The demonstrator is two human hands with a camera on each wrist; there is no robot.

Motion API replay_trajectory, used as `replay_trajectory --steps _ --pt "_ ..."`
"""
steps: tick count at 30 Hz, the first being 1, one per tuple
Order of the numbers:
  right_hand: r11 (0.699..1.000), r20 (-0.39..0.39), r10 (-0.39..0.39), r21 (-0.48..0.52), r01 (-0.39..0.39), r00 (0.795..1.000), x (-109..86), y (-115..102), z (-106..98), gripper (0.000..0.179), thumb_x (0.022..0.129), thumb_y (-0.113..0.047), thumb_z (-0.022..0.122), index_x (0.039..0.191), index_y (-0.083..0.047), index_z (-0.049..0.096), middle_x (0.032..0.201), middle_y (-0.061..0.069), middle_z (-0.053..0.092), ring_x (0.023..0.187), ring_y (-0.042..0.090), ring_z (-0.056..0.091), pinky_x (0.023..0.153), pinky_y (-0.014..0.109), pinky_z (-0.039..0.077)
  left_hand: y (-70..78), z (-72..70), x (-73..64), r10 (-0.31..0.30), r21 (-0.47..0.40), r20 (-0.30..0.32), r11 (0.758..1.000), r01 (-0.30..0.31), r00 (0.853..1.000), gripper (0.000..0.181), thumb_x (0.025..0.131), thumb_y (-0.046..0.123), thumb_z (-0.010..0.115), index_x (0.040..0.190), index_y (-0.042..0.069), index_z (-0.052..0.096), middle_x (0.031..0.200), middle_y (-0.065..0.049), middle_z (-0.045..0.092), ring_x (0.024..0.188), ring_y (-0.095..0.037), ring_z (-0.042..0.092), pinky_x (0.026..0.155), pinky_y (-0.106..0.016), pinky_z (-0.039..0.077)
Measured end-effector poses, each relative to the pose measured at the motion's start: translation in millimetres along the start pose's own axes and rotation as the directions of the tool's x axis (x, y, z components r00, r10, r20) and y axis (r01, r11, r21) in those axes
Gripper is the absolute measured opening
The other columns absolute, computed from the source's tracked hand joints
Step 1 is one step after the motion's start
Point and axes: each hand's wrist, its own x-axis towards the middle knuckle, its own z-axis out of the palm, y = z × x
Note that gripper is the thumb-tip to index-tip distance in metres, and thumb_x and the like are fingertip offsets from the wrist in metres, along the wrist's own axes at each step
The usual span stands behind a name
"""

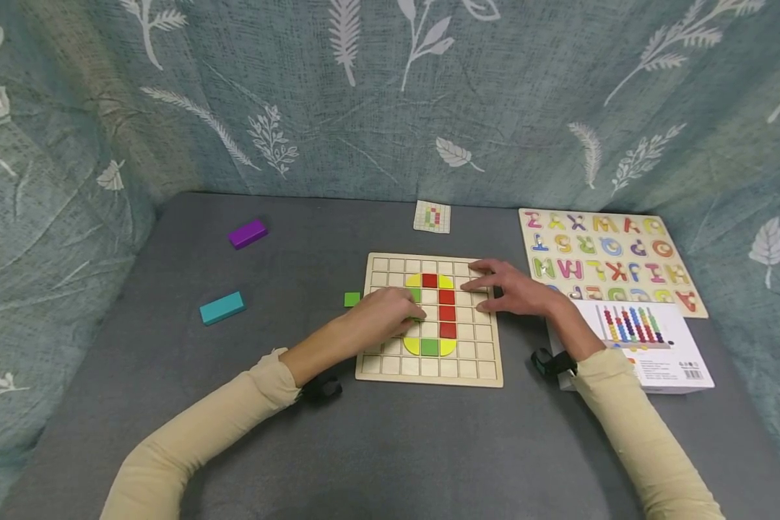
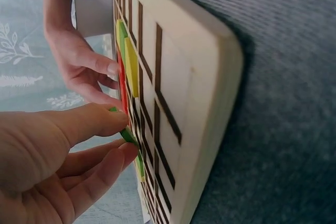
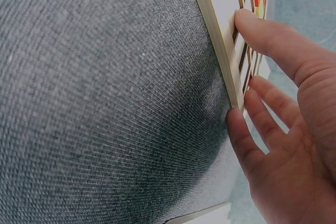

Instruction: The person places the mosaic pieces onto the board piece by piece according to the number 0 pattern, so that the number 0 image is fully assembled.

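Observation:
A wooden grid board (image 1: pixel 380 368) lies on the table with red tiles (image 1: pixel 447 313), green tiles (image 1: pixel 430 347) and rounded yellow tiles (image 1: pixel 412 347) forming a ring-like figure. Over the left side of that figure, my left hand (image 1: pixel 383 315) pinches a green square tile (image 2: pixel 127 136) between thumb and fingers, at the board's surface. In the head view this tile is mostly covered by the fingers. My right hand (image 1: pixel 518 289) rests on the board's right edge, fingers spread and holding nothing. Just off the board's left edge lies a loose green tile (image 1: pixel 352 300).
Behind the board is a small pattern card (image 1: pixel 432 217). To the right are an alphabet board (image 1: pixel 598 263) and a white box (image 1: pixel 682 347) with an abacus picture, partly under the right forearm. A purple block (image 1: pixel 248 234) and a teal block (image 1: pixel 222 308) lie left.

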Motion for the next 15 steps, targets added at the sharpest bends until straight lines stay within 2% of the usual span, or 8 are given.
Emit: replay_trajectory --steps 11,15 --pt "1.0 0.0 0.0 0.002 0.0 1.0 0.0 0.5 0.1 0.042 0.09 -0.011 0.068 0.13 -0.005 0.061 0.15 0.026 0.032 0.138 0.044 0.03 0.107 0.062 0.027 -4.1 4.6 1.1 0.052 0.057 -0.058 0.997 -0.048 0.997 0.021 0.087 -0.001 0.064 0.096 0.013 0.077 0.09 -0.001 0.074 0.08 -0.013 0.064 0.076 -0.028 0.052" --pt "1.0 0.0 0.003 -0.002 -0.003 1.0 -0.5 0.6 0.3 0.042 0.09 -0.012 0.068 0.13 -0.006 0.061 0.151 0.026 0.033 0.138 0.044 0.03 0.107 0.062 0.027 -4.2 5.3 1.7 0.039 0.051 -0.063 0.998 -0.036 0.997 0.022 0.087 -0.002 0.064 0.097 0.013 0.077 0.088 -0.003 0.072 0.076 -0.013 0.061 0.07 -0.027 0.051"
